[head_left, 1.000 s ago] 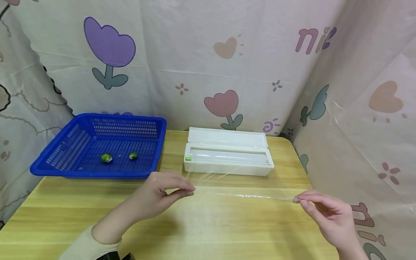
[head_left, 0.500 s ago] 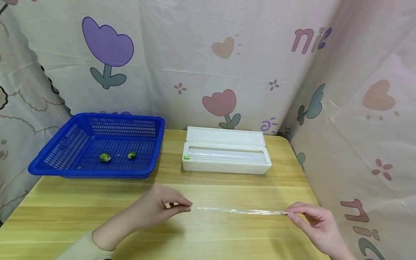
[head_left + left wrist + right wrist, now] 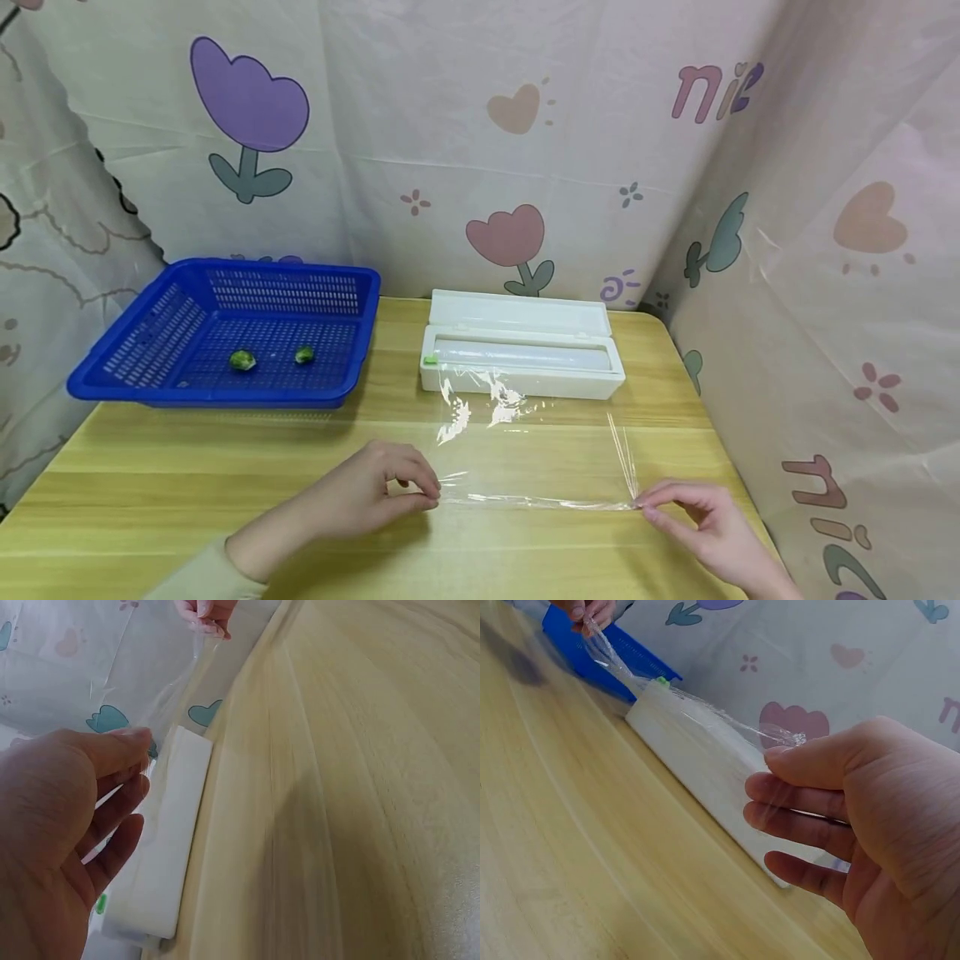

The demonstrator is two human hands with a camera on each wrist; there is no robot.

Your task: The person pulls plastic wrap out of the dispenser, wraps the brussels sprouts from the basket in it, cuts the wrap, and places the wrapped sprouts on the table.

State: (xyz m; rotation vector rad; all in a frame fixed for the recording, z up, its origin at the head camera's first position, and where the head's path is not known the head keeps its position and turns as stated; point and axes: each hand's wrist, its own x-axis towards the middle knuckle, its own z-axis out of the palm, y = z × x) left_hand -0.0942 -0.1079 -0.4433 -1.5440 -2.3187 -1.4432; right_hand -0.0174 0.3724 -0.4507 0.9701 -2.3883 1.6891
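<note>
A clear sheet of plastic wrap (image 3: 525, 467) stretches from a white dispenser box (image 3: 525, 382) toward the front of the table. My left hand (image 3: 390, 487) pinches its near left corner between thumb and fingertips. At the near right corner my right hand (image 3: 693, 521) pinches the bunched edge, seen also as a crumpled bit of film above the thumb in the right wrist view. The box lid (image 3: 521, 312) stands raised behind, and the roll of wrap (image 3: 525, 355) lies inside. A small green slider (image 3: 431, 359) sits at the box's left end.
A blue plastic basket (image 3: 225, 400) stands at the back left, holding two small green Brussels sprouts (image 3: 242, 360). Everything rests on a wooden table (image 3: 187, 483). Patterned cloth (image 3: 405, 100) hangs behind and along both sides.
Both hands have come nearer the front edge, drawing more wrap out of the box. The right hand has also shifted left. Box and basket stay put.
</note>
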